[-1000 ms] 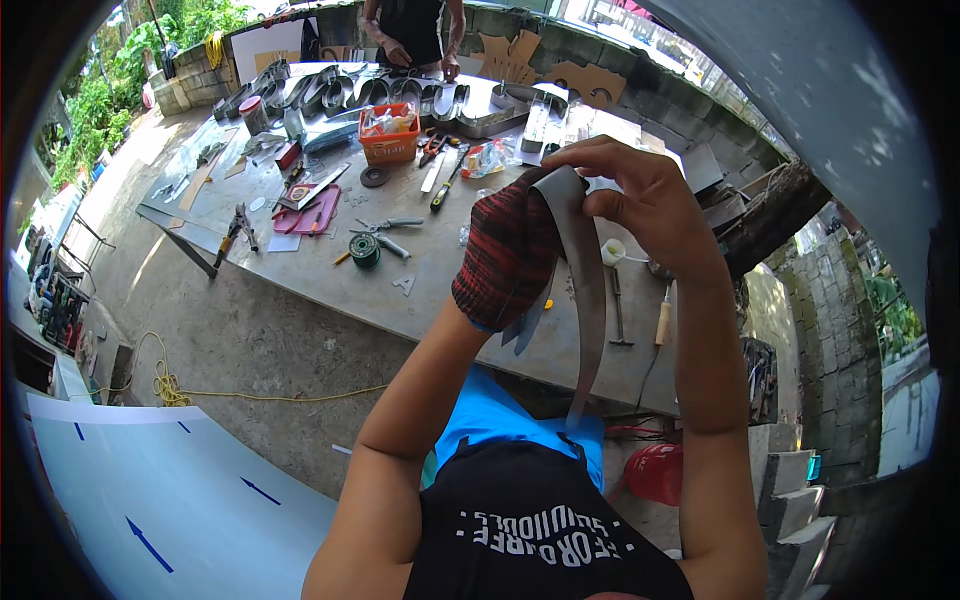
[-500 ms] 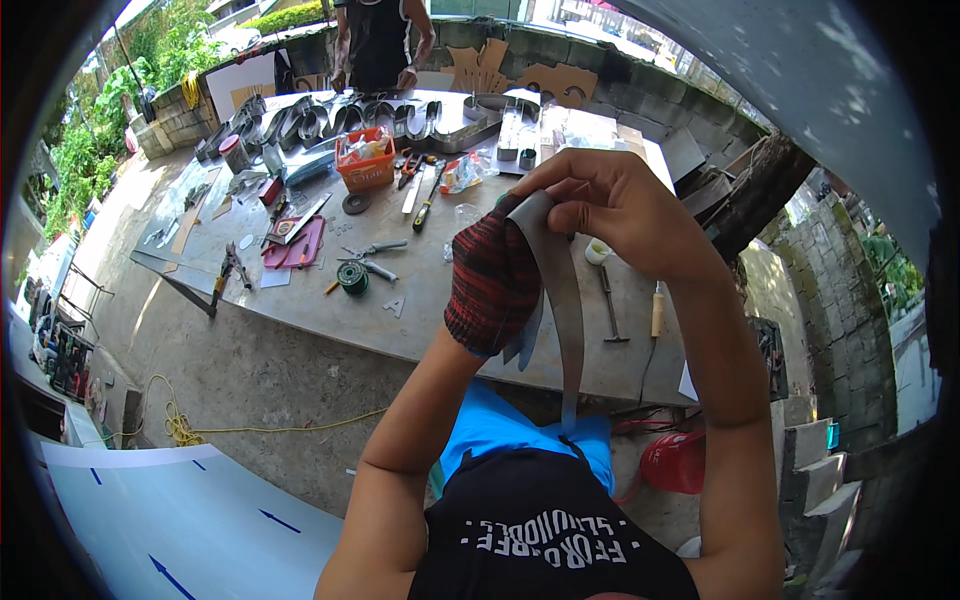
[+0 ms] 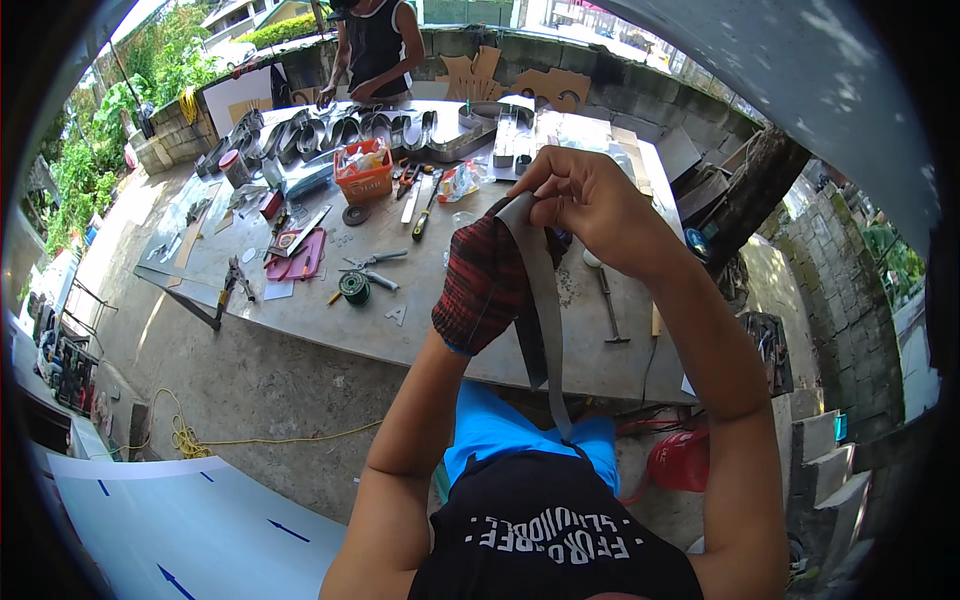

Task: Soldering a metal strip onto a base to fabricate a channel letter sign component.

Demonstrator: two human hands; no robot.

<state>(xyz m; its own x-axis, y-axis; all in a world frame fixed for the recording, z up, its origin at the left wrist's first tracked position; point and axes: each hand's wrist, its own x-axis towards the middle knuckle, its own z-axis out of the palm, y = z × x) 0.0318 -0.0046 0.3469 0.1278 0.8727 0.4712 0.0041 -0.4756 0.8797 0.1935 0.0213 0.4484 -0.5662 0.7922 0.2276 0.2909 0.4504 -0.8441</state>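
A long, bent grey metal strip (image 3: 547,320) hangs over the near side of the worktable, its lower end dangling toward my lap. My left hand (image 3: 478,275), in a red and black knit glove, is closed around its upper part. My bare right hand (image 3: 590,205) pinches the top bend with thumb and curled fingers, just above the glove. On the tabletop beyond are pliers (image 3: 365,262), a spool of green wire (image 3: 353,288), a cutting tool (image 3: 230,282), a small grey letter A (image 3: 395,314) and a long-handled metal tool (image 3: 606,310).
A co-worker (image 3: 375,55) stands at the table's far edge by several curved metal pieces (image 3: 350,132). An orange basket (image 3: 363,175) holds packets. A white curved sheet (image 3: 190,520) is at lower left, a yellow cord (image 3: 185,440) on the floor, a red container (image 3: 678,458) at lower right.
My hands and the strip have moved a little left and down, the strip turning to show a dark underside. The co-worker has shifted left and leans over the far edge.
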